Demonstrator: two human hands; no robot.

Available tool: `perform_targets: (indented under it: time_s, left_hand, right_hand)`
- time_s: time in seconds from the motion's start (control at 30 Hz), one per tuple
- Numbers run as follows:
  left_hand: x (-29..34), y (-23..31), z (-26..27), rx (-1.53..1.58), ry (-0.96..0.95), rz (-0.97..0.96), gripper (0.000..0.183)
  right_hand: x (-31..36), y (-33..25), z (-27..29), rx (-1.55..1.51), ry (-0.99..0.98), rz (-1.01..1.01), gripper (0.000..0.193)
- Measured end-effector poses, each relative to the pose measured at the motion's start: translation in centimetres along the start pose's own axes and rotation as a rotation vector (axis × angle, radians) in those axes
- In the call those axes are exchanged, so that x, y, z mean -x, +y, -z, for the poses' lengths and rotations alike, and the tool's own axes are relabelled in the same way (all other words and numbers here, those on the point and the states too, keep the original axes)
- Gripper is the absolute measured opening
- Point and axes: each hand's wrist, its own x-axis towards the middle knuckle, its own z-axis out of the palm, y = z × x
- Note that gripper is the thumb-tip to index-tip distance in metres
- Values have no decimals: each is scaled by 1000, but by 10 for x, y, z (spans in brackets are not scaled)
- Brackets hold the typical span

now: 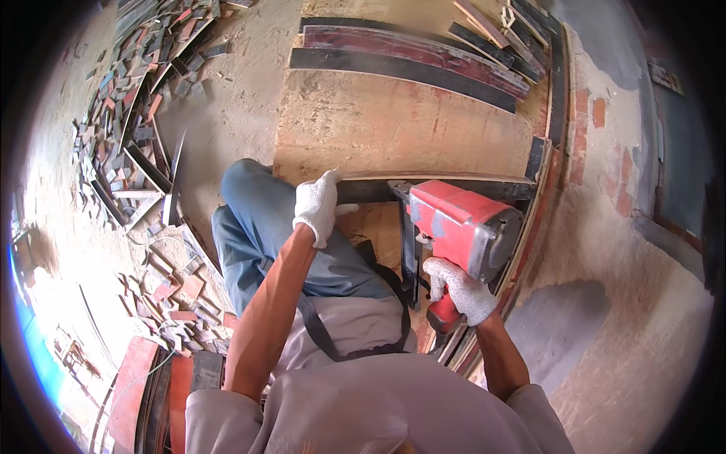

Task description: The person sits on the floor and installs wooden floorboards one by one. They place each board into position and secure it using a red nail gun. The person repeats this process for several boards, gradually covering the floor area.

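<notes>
My right hand, in a white knitted glove, is closed round the handle of a red nail gun. The gun's nose and long black magazine point to the left, with the nose at a dark wooden strip. That strip lies crosswise in front of me, its edge toward the gun. My left hand, gloved as well, grips the strip near its left end, fingers over the far side. Part of the strip's right end is behind the gun.
Beyond the strip lies a plywood board with several dark and reddish strips across it. Offcuts are heaped on the floor at left. A long wooden edge piece runs along the worn wall at right. Stacked boards stand lower left.
</notes>
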Motion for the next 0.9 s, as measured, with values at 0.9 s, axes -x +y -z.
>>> perform_targets:
  time_s: [0.9]
  left_hand:
    - [-30,-20,20,-37,9,0,39]
  right_hand:
    - [-8,-8,-42,140,-109,69,25]
